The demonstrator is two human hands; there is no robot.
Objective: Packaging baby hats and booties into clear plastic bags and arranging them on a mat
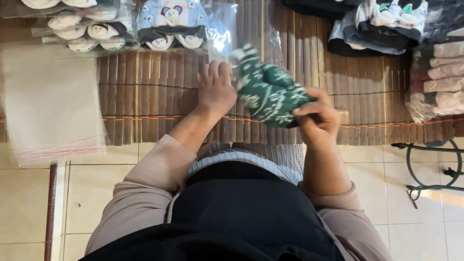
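The right hand [316, 121] has a closed grip: thumb and fingers pinch the lower edge of a green cloth [268, 92], a soft knitted piece with a white pattern, which is lifted a little above the mat [145, 92] and folds over itself. The left hand [215, 89] lies flat with the palm down on the mat, its fingers straight and holding nothing, just beside the left edge of the cloth. The mat is made of thin brown wooden slats bound with cord and covers the tabletop. At the far left lies a stack of clear plastic bags [48, 101], smooth and shiny. Behind it are bagged soft items [171, 24] with bear faces. On the right are folded cloths [435, 82], pink and dark. Below is a pale tiled floor [29, 203].
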